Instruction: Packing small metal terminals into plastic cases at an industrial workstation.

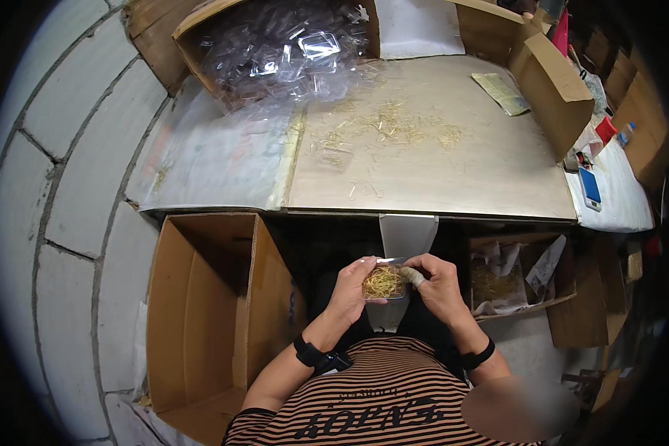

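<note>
One clear plastic case [394, 298], containing gold-coloured wire pieces [383, 282], is lying between left hand [350, 286], gripping its left side, and right hand [440, 285], touching its right edge, grip unclear. Beyond the case, loose gold-coloured strands [390, 123] are littering the table [468, 182].

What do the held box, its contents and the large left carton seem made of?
Held box: probably clear, glossy plastic; transparent with glints. Contents: likely metal, gold-toned and slightly shiny; thin, wiry pieces. Large left carton: matte brown cardboard; dull, flat panels.
</note>
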`<state>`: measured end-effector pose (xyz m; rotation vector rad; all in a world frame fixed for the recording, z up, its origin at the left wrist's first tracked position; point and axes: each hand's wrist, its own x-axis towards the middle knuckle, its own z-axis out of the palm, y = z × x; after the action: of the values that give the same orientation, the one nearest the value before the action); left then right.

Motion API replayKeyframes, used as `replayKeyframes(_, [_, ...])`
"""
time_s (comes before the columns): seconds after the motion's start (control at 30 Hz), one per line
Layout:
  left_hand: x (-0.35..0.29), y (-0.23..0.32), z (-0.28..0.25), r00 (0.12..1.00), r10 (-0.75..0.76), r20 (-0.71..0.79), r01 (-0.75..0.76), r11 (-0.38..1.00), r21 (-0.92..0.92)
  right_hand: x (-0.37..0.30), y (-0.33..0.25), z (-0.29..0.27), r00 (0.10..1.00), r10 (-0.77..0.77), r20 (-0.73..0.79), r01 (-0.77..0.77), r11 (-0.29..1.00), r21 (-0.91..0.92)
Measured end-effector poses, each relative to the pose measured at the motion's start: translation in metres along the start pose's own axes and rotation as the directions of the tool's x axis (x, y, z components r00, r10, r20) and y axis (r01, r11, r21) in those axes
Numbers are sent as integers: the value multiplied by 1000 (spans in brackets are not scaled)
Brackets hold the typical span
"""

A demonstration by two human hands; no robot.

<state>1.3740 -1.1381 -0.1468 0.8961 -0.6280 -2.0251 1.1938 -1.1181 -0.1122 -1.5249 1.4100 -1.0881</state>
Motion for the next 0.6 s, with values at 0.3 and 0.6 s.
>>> replayKeyframes(0.3, [-5,5,10,997,68,29,-67,996,-54,10,-10,9,995,26,-92,-16,994,111])
replayKeyframes(0.6, [-1,1,9,995,93,16,-93,995,-42,13,-7,13,955,-286,-74,269,947,-178])
